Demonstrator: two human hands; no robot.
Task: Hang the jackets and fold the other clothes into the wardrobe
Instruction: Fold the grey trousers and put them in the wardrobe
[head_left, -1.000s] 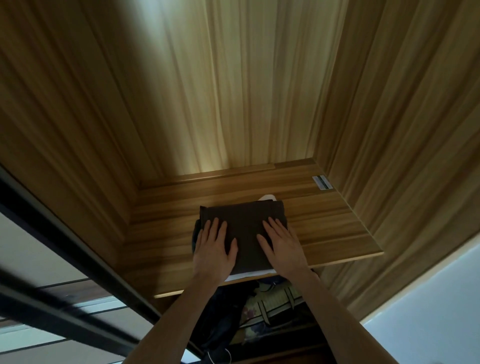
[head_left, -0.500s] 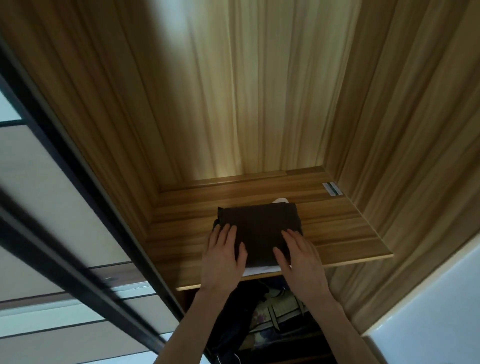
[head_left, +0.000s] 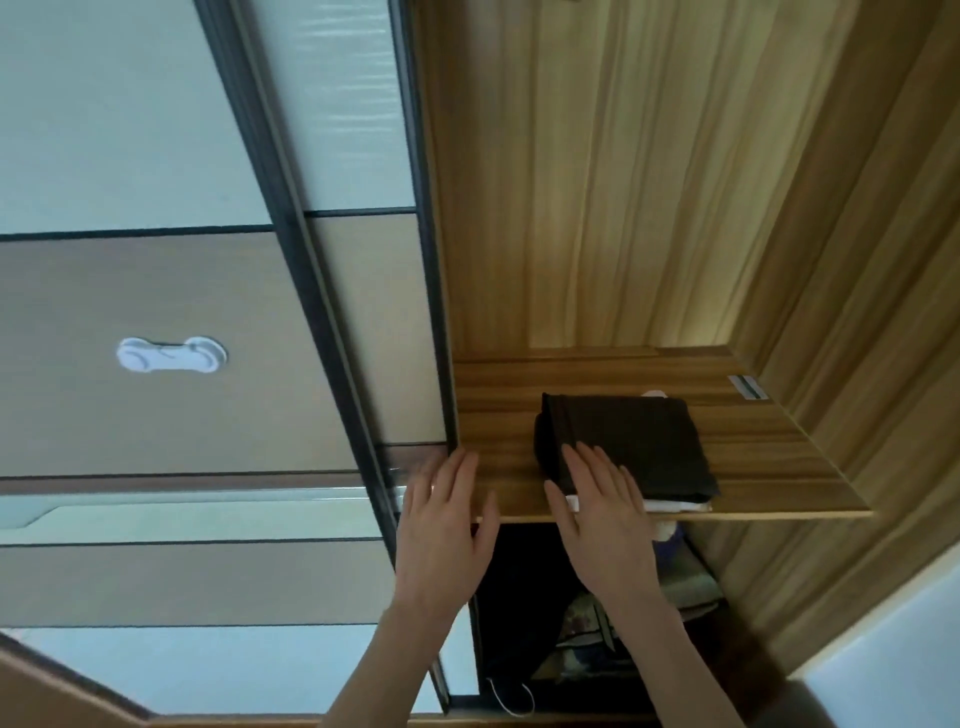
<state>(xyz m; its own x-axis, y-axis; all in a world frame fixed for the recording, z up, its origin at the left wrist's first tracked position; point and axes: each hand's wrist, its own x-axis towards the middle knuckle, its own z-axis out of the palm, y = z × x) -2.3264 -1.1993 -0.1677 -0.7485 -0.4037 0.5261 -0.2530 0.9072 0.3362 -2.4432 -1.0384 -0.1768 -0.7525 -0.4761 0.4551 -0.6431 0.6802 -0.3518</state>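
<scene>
- A dark folded garment (head_left: 628, 447) lies on the wooden wardrobe shelf (head_left: 779, 467), right of the picture's centre at about 4 o'clock, stacked on a white folded piece (head_left: 670, 505) whose edge peeps out along the shelf's front.
- The right hand (head_left: 602, 512) is flat, fingers straight and slightly spread, fingertips resting on the near left corner of the dark garment; it grips nothing.
- The left hand (head_left: 444, 525) is also flat and spread, at about 7 o'clock from the garment, well clear of the cloth, its fingertips at the dark edge of the sliding door (head_left: 332, 322); whether it actually touches the frame cannot be told.
- Judged by its look, the garment is light, soft and limp: it holds its square only because it lies flat, so lifting by one corner would likely spill the folds.
- The best hold is probably both palms under the near edge, or flat pressure from above to slide it, taking the white piece along as one stack.
- The cloth looks matt, not slippery, yet the smooth shelf should let the pile glide easily.
- Nothing fragile; the risk is only a mussed fold or the lower piece dragging out over the front lip.
- Below the shelf, at 6 o'clock, darker hanging clothes (head_left: 519, 597) show dimly.
</scene>
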